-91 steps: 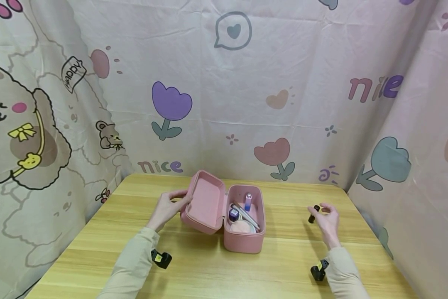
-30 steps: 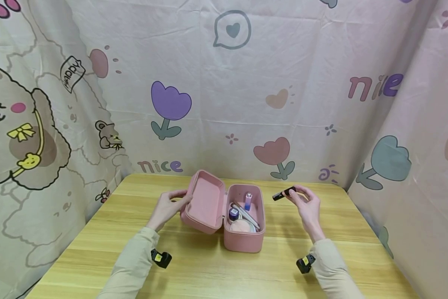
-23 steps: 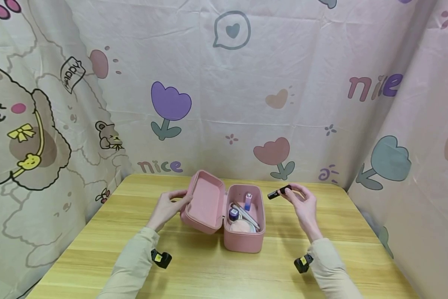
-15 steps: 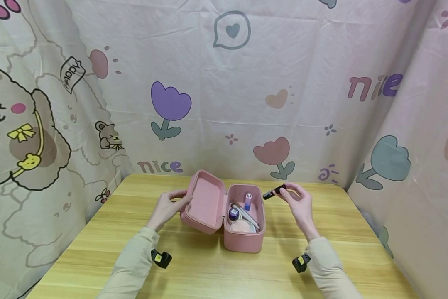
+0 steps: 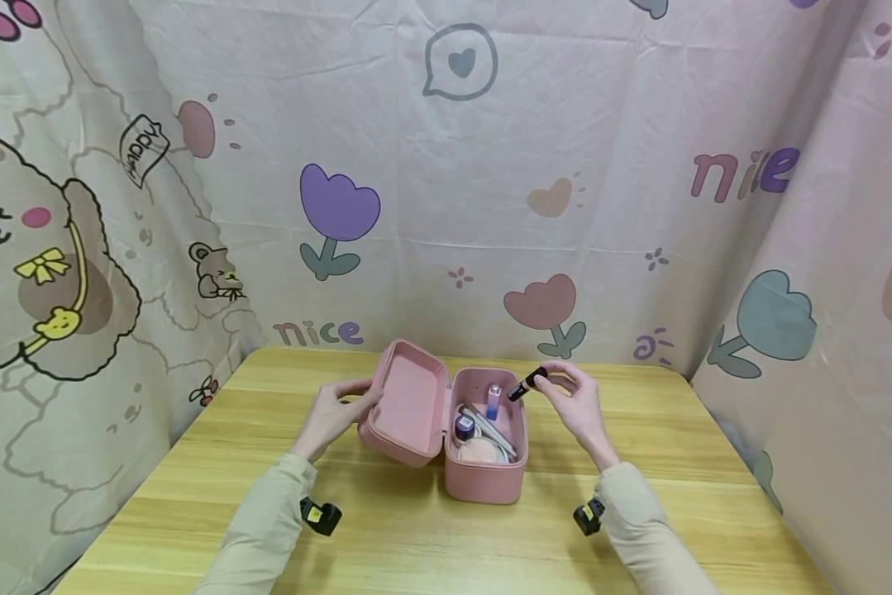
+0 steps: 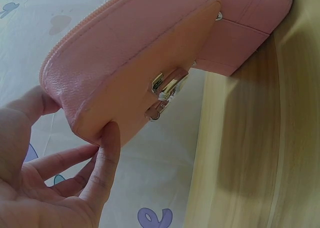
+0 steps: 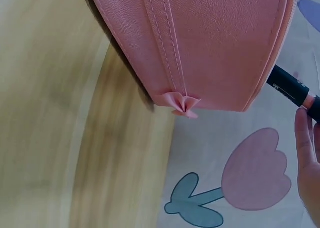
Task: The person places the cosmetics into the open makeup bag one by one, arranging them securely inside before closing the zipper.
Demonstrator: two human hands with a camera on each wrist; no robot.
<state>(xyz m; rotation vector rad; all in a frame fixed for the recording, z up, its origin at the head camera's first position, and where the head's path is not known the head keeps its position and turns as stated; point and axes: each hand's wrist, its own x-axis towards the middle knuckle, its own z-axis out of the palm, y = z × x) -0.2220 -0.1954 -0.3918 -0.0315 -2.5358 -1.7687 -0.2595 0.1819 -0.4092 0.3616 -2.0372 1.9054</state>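
Note:
A pink makeup case [image 5: 485, 483] stands on the table with its lid [image 5: 412, 405] swung out to the left. My left hand [image 5: 339, 416] grips the lid's far left edge, thumb and fingers pinching its corner in the left wrist view. Between thumb and fingertips, my right hand [image 5: 575, 406] pinches a slim black lipstick tube [image 5: 526, 385] with a pink band. The tube tilts down to the left, and its lower end overlaps the case's back right rim. Inside the case are a pink-and-blue bottle [image 5: 493, 402], a dark purple jar [image 5: 465, 427], brushes [image 5: 499, 434] and a round powder puff [image 5: 479, 450].
The wooden table [image 5: 393, 545] reaches to a patterned cloth backdrop [image 5: 431, 207] behind and at both sides. A gold buckle [image 6: 167, 90] shows on the lid's outer face. A pink bow [image 7: 184, 104] sits on the case's outer side.
My right hand has carried the lipstick tube leftward from the table's right side to the case's rim, turning it from near upright to slanting. My left hand and the lid have stayed put.

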